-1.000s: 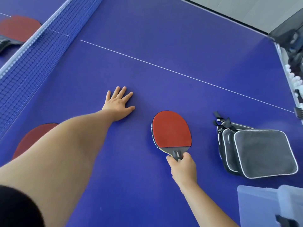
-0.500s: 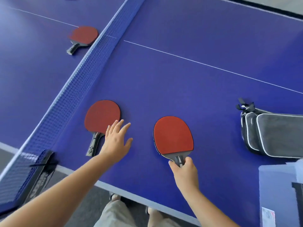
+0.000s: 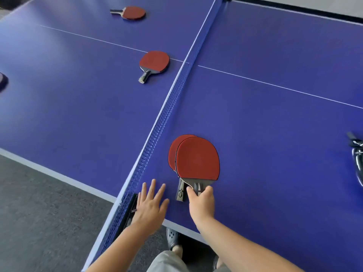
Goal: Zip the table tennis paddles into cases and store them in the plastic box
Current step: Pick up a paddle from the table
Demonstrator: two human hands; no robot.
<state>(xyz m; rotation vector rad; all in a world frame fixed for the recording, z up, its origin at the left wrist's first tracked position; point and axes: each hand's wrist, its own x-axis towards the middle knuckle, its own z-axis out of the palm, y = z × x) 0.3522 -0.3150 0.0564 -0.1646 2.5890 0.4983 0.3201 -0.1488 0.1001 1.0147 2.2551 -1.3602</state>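
Note:
My right hand (image 3: 201,203) grips the handle of a red paddle (image 3: 197,158) near the table's front edge. This paddle lies on top of a second red paddle (image 3: 172,154), whose black handle (image 3: 181,191) sticks out just left of my fingers. My left hand (image 3: 150,205) hovers flat with spread fingers beside that handle, next to the net, touching neither paddle. Only a sliver of the grey cases (image 3: 356,154) shows at the right edge. The plastic box is out of view.
The blue net (image 3: 167,108) splits the blue table (image 3: 275,124). Beyond it lie two more red paddles, one near the net (image 3: 154,62) and one far back (image 3: 133,12). A dark object (image 3: 3,81) peeks in at the left edge. Grey floor lies below left.
The right hand has slid its paddle left onto the second paddle. The left hand has drawn back toward the table edge. The view has swung left, so the cases have nearly left the frame.

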